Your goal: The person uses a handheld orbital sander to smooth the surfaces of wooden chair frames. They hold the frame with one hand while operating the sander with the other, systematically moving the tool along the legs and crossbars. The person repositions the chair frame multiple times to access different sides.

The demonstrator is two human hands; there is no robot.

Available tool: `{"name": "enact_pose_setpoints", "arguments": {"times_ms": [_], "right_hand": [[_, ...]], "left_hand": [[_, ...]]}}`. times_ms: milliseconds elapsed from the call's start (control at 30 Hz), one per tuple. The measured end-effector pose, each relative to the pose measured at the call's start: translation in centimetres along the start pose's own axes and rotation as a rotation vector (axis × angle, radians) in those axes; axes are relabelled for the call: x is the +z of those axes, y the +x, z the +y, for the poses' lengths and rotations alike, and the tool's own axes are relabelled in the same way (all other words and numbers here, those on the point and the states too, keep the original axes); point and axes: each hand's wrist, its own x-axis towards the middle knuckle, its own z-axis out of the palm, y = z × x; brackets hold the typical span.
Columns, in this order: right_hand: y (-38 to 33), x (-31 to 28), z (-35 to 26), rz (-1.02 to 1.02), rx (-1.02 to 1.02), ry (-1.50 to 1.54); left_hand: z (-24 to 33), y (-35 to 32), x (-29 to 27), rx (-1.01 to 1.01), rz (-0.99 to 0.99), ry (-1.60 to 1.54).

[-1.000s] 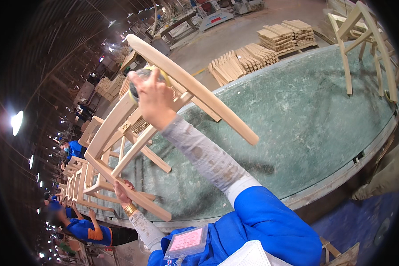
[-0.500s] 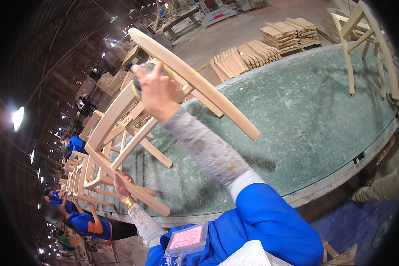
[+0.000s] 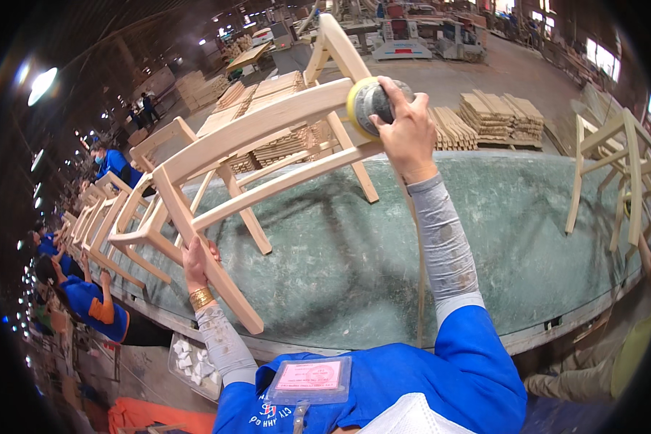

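Note:
A bare wooden chair frame [image 3: 267, 119] stands tilted on the green-topped table [image 3: 383, 267] in front of me. My left hand [image 3: 195, 265] is wrapped round its near left leg, with some fingers hidden behind the wood. My right hand [image 3: 408, 134] is closed over a round sanding pad [image 3: 367, 105], grey and black with a yellow rim. The pad rests against the right end of the frame's upper rail, near the corner. Part of the frame's right side is hidden behind my right hand and arm.
More chair frames [image 3: 126, 210] line the table's left side, where co-workers in blue [image 3: 94, 307] stand. Another chair frame [image 3: 615, 166] stands at the right end. Stacked wood pieces [image 3: 500, 119] lie beyond the table. A bin of white scraps [image 3: 194, 365] sits below its near edge.
My right hand has moved the sanding pad rightward to the rail's end. The chair frame has turned, so its upper rail now lies across the view. My left hand stays on the leg.

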Motion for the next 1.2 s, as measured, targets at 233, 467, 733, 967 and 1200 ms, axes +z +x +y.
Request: {"name": "enact_pose_setpoints", "arguments": {"times_ms": [233, 467, 733, 967, 1200], "right_hand": [[-3.0, -1.5, 0.8, -0.067, 0.01, -0.079], [-1.5, 0.5, -5.9, -0.11, -0.102, 0.108], [0.1, 1.8, -7.8, -0.093, -0.022, 0.055], [-0.4, 1.3, -7.2, -0.132, -0.034, 0.005], [-3.4, -0.2, -3.2, -0.23, -0.078, 0.159]], "left_hand": [[0.0, -0.5, -0.8, -0.007, -0.014, 0.012], [-0.4, -0.6, -0.5, -0.003, 0.005, -0.035], [0.3, -0.8, -0.6, -0.025, -0.028, -0.044], [0.4, -0.3, -0.1, -0.216, 0.087, -0.114], [0.1, 0.1, -0.2, -0.03, -0.028, -0.081]]}}
